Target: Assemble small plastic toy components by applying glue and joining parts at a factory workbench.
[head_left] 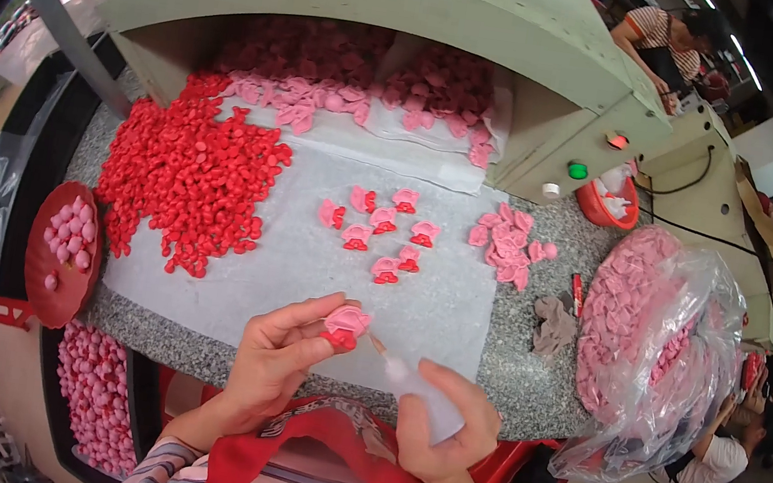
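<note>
a tilted white bottle points at a small pink-and-red piece.

We find no readable text, number or sign. At six o'clock, we see pale print on the red apron, too small and crumpled for us to make out.

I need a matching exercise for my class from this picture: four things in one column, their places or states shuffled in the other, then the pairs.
1. White bottle
2. Pink-and-red piece nearest the person
3. Red dish
4. Clear plastic bag

A. Carrying pink balls
B. Partly covering pink pieces
C. In the right hand
D. In the left hand

Pairs: 1-C, 2-D, 3-A, 4-B
</note>
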The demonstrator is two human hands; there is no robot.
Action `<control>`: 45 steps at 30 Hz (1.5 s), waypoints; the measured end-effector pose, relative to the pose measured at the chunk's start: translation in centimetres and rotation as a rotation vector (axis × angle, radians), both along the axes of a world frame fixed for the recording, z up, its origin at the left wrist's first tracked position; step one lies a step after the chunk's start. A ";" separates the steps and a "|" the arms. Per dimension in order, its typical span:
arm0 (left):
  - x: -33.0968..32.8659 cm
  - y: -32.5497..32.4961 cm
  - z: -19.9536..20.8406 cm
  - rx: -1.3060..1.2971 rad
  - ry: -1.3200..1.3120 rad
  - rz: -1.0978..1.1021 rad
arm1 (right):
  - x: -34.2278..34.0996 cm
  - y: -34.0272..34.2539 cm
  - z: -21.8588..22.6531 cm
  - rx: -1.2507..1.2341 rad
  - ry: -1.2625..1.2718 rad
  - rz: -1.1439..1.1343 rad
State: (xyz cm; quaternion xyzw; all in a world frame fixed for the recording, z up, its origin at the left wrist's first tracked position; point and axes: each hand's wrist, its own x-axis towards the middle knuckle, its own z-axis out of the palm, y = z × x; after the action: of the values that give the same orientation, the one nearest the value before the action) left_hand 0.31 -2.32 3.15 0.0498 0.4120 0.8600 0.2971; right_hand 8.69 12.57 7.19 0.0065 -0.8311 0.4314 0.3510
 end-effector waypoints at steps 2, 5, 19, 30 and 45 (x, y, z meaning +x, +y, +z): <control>-0.1 -0.2 -0.3 0.003 -0.023 -0.008 | 0.1 0.7 -1.2 -0.545 -0.296 -0.141; -0.4 0.1 -0.5 -0.021 -0.049 -0.022 | -1.4 4.6 -4.5 -1.150 -0.351 -0.143; 0.0 0.7 0.0 -0.020 -0.167 -0.097 | -10.2 13.2 -11.7 0.602 -0.459 -0.614; -0.6 1.6 -0.5 0.026 -0.251 -0.191 | -0.3 9.8 -9.9 -0.174 -0.794 -0.412; -0.3 0.6 -0.7 0.036 -0.286 -0.155 | -1.0 7.3 -9.1 0.264 -0.718 -0.297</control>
State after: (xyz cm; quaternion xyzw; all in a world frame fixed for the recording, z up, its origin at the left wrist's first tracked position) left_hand 0.04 -1.72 2.45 -0.0364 0.3451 0.8399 0.4173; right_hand 7.66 19.91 -1.88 -0.2195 -0.9408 0.2407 0.0934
